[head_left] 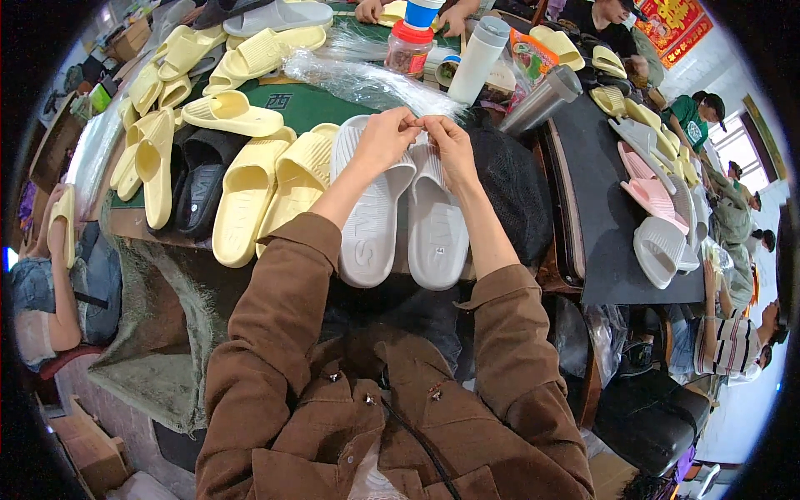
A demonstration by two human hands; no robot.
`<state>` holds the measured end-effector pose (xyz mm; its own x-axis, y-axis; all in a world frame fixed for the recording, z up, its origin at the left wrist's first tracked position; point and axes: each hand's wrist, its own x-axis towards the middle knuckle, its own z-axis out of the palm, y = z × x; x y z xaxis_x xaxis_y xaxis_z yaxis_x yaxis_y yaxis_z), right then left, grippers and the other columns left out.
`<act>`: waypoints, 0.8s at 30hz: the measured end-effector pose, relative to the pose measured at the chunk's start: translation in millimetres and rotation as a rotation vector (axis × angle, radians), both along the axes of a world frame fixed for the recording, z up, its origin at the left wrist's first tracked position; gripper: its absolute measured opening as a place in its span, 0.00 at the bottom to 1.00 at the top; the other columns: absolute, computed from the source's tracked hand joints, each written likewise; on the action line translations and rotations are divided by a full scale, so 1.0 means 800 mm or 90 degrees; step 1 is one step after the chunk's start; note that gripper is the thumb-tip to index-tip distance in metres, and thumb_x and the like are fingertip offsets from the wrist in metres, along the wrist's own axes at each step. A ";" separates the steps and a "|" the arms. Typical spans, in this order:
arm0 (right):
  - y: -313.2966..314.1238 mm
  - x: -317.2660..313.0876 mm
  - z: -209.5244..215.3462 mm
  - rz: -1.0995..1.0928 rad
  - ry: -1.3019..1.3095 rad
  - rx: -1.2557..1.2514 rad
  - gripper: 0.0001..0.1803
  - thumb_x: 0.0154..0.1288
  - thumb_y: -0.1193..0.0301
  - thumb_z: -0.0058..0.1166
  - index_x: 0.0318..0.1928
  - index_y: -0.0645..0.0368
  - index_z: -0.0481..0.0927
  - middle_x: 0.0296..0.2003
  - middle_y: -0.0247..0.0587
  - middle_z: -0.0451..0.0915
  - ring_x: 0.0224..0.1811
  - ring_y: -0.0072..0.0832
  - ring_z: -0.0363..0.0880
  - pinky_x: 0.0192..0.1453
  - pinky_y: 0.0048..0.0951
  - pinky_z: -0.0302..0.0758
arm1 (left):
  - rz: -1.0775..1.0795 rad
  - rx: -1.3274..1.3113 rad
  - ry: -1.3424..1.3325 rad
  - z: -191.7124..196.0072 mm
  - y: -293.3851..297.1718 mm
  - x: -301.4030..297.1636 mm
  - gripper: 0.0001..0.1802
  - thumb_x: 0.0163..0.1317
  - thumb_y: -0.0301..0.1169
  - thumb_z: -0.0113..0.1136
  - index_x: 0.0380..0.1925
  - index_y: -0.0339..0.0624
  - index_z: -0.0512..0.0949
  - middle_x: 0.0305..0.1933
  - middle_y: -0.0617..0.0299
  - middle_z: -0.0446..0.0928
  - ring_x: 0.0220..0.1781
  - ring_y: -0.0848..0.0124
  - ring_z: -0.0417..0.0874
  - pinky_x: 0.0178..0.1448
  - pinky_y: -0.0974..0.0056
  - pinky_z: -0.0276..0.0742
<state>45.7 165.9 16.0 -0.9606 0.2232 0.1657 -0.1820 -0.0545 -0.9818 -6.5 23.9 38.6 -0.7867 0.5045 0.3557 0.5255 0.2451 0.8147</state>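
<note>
From my remote post I see the left hand [387, 137] and right hand [448, 142] pinch fingertips together, on what I cannot tell, above grey slippers [371, 218] at the near edge of a green-topped table [321, 103], toes pointing away, lengths nearly parallel, footbeds [438, 243] bearing embossed lettering.

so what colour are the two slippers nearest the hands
Both slippers are light grey, best seen in the head view.

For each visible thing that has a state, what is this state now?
Left hand: fingertips pinched
Right hand: fingertips pinched
Pair of grey ridged slippers: soles down, side by side
Red-lidded clear plastic jar: closed, upright
White cylindrical grey-lidded bottle: closed
Transparent plastic wrapping: crumpled, heaped
</note>
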 end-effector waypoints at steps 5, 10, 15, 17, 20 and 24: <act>0.002 -0.003 0.000 -0.042 0.121 -0.145 0.14 0.62 0.75 0.55 0.49 0.64 0.76 0.44 0.37 0.77 0.52 0.23 0.72 0.60 0.24 0.65 | 0.022 0.088 -0.041 0.005 0.000 0.009 0.07 0.55 0.28 0.58 0.30 0.34 0.78 0.26 0.53 0.80 0.28 0.64 0.82 0.35 0.62 0.75; -0.006 -0.002 -0.003 -0.057 0.035 -0.111 0.11 0.63 0.76 0.54 0.44 0.68 0.80 0.39 0.41 0.81 0.43 0.23 0.78 0.52 0.22 0.72 | 0.015 0.056 0.030 -0.008 -0.002 0.005 0.07 0.56 0.28 0.58 0.30 0.35 0.78 0.27 0.51 0.80 0.29 0.60 0.82 0.35 0.61 0.75; -0.006 0.001 -0.001 -0.047 0.042 -0.121 0.11 0.64 0.74 0.53 0.44 0.67 0.80 0.39 0.37 0.81 0.39 0.18 0.77 0.47 0.20 0.72 | 0.012 0.024 0.048 -0.010 0.000 0.005 0.06 0.58 0.28 0.57 0.31 0.36 0.77 0.28 0.55 0.81 0.32 0.67 0.83 0.38 0.65 0.76; -0.004 0.002 -0.001 -0.037 0.051 -0.107 0.11 0.64 0.74 0.53 0.44 0.66 0.81 0.38 0.35 0.81 0.38 0.17 0.76 0.45 0.19 0.72 | 0.028 0.027 0.063 -0.011 0.000 0.004 0.06 0.58 0.28 0.58 0.32 0.35 0.77 0.28 0.54 0.81 0.32 0.67 0.83 0.38 0.65 0.76; -0.005 0.004 0.002 -0.031 0.032 -0.023 0.10 0.65 0.73 0.53 0.43 0.63 0.82 0.36 0.32 0.81 0.35 0.16 0.74 0.42 0.17 0.70 | 0.036 0.066 0.067 -0.013 0.001 0.004 0.06 0.55 0.27 0.57 0.29 0.35 0.78 0.27 0.49 0.80 0.30 0.55 0.81 0.35 0.60 0.75; -0.008 0.004 0.004 -0.035 0.036 -0.118 0.09 0.63 0.72 0.56 0.43 0.60 0.83 0.34 0.28 0.81 0.34 0.13 0.71 0.39 0.14 0.67 | 0.044 0.113 0.007 -0.007 0.000 0.005 0.06 0.55 0.27 0.57 0.28 0.35 0.77 0.27 0.49 0.79 0.30 0.54 0.81 0.35 0.59 0.75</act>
<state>49.0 159.4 18.8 -0.9365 0.3064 0.1704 -0.2443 -0.2218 -0.9440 -2.6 24.2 32.7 -0.8128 0.3780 0.4432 0.5218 0.1343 0.8425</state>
